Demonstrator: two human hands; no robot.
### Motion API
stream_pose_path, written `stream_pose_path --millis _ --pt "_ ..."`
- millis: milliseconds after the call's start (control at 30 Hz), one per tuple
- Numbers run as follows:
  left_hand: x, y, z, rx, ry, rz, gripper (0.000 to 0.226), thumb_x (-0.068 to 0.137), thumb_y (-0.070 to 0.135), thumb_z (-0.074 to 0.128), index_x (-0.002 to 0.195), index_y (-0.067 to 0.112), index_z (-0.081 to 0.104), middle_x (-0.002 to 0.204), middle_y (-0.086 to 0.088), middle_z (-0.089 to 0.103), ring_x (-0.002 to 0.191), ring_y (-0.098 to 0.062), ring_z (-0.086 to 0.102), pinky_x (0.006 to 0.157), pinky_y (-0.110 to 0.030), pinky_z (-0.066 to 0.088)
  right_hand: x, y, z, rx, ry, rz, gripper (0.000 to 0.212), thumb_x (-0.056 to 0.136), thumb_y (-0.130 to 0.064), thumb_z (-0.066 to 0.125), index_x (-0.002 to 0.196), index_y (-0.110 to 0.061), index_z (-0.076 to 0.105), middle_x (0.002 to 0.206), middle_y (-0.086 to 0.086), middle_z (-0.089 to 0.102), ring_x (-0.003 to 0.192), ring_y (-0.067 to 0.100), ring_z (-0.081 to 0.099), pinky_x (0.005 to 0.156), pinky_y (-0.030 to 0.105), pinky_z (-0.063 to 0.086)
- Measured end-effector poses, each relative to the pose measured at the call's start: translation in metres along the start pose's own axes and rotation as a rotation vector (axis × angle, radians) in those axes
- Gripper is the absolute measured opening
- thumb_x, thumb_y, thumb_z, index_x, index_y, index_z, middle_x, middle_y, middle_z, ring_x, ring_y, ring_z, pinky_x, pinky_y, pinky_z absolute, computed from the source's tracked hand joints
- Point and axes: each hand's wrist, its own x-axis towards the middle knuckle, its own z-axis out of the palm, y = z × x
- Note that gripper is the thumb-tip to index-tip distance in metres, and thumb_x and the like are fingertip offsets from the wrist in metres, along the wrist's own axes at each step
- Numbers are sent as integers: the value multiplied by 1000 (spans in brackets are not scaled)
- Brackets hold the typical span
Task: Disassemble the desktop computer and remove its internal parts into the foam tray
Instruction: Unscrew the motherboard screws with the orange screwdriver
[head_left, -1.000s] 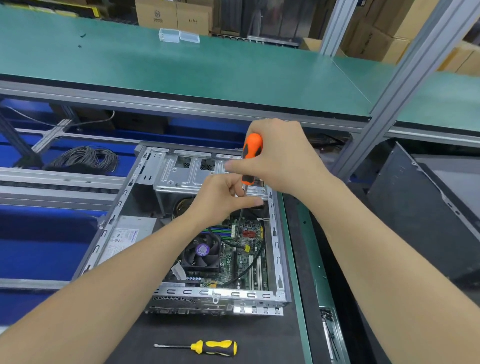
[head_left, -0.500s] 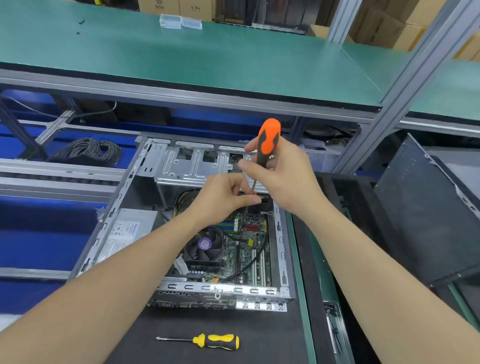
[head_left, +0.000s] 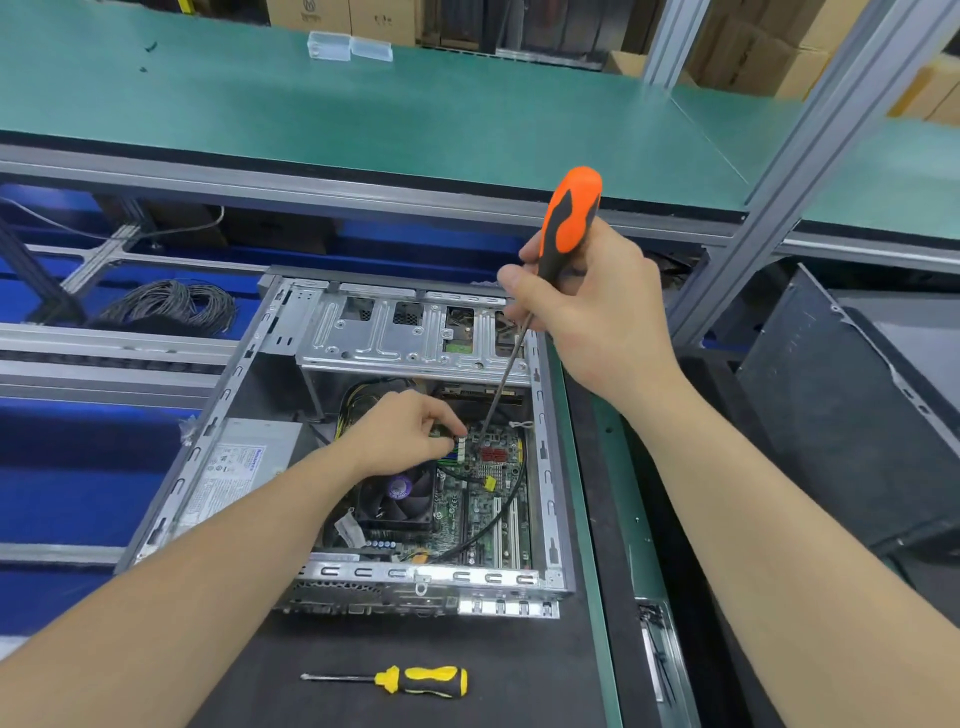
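An open desktop case (head_left: 543, 467) lies flat on a black mat, its motherboard (head_left: 493, 493) exposed beside a CPU fan (head_left: 397, 493) and a power supply (head_left: 228, 467). My right hand (head_left: 597, 312) grips an orange-and-black screwdriver (head_left: 569, 213), held tilted with its long shaft running down to the board near the drive cage (head_left: 405, 332). My left hand (head_left: 410, 431) is low inside the case, fingertips pinched at the white clips of the memory slots; whether it holds anything is unclear.
A yellow-and-black screwdriver (head_left: 415, 682) lies on the mat in front of the case. A dark case panel (head_left: 841, 415) leans at the right. Coiled grey cables (head_left: 171, 306) sit at the back left. A green shelf (head_left: 363, 119) with two clear boxes (head_left: 349, 45) runs above.
My right hand has lifted and drawn the orange screwdriver up and right. My left hand has dropped from the shaft down onto the motherboard by the memory slots.
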Motion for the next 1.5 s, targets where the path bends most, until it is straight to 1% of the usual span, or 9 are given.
stream_pose_path --millis 133,200,300,500,667,833,967,1433,1500 --pt "3 -3 5 37 8 23 17 90 30 71 104 38 76 41 11 42 40 -5 42 50 -22 31 -4 5 5 -10 10 4 21 88 -28 78 95 -16 62 79 -1 73 68 11 76 72 44 63" --pt "3 -4 6 -21 19 58 17 91 38 72 107 42 76 42 9 40 41 -7 39 51 -24 28 -6 9 8 -17 5 -2 21 88 -30 77 93 -18 60 80 -2 73 69 9 76 69 42 63" --pt "5 -4 7 -155 53 91 17 91 47 73 108 51 74 47 8 34 45 -8 29 53 -25 19 -10 17 17 -38 -5 0 22 88 -33 76 91 -21 58 79 -4 71 73 13 75 71 46 62" --pt "9 1 12 -134 143 140 15 87 45 77 85 58 72 48 10 34 48 -9 30 50 -22 23 -14 31 29 -56 16 14 23 86 -40 74 89 -27 55 76 -6 68 73 20 73 71 48 60" --pt "12 3 16 -129 217 145 16 87 44 78 77 55 71 46 11 36 48 -9 32 50 -22 25 -13 31 33 -78 11 -13 24 87 -43 72 88 -28 53 77 -6 67 73 20 73 69 48 59" --pt "13 2 18 -116 218 148 4 88 43 77 85 42 77 46 12 37 48 -9 33 50 -22 26 -13 28 35 -106 4 -38 24 88 -38 73 89 -26 53 78 -8 66 72 15 72 70 47 58" --pt "13 1 18 -116 211 151 6 89 41 77 83 43 75 45 12 38 47 -9 34 50 -21 28 -14 29 35 -105 -4 -18 24 89 -38 73 89 -24 53 76 -6 66 73 20 72 71 47 57" --pt "11 1 18 -127 206 161 7 90 39 77 84 42 75 43 12 38 46 -9 33 49 -20 26 -17 25 35 -105 -24 8 24 90 -35 74 92 -20 55 79 -5 67 76 20 72 73 47 57" --pt "11 0 18 -132 193 153 3 91 40 75 92 42 77 44 10 35 47 -10 31 49 -21 22 -18 24 34 -111 -46 -4 26 89 -37 75 92 -19 56 83 -4 67 79 21 71 75 47 56"
